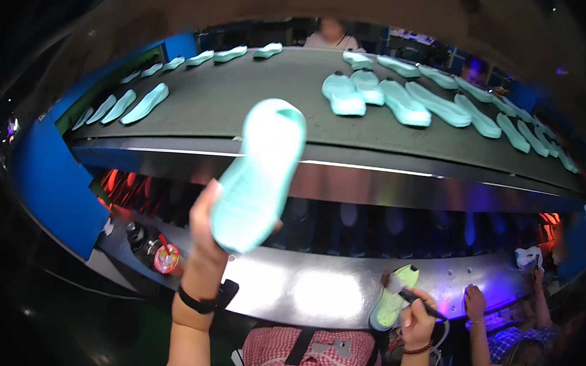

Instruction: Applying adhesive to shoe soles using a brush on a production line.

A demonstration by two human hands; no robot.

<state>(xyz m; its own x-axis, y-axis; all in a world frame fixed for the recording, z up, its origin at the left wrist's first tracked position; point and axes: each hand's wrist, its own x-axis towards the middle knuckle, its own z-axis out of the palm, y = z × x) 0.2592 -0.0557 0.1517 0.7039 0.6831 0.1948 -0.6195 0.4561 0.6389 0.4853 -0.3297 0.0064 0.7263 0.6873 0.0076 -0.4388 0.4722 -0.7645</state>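
Observation:
A mint-green shoe sole (259, 174) is raised in front of the conveyor, tilted, its heel end up. My left hand (202, 221) is closed round its lower end, thumb and fingers on its edges. Lower right, my right hand (419, 321) grips a brush (411, 297) with a dark handle and a pale ferrule. The brush's bristles lie by a yellow-green sole (386, 313) on the metal ledge (264, 296). They seem to be over its upper part; contact cannot be made out.
Several mint-green soles (404, 104) lie on the dark conveyor belt (244, 98), in rows left and right. A dark bottle (136, 235) and a red-and-white cup (166, 258) stand on the ledge's left. At right, a co-worker's hands (475, 303) are near the ledge; another person (330, 36) is beyond the belt.

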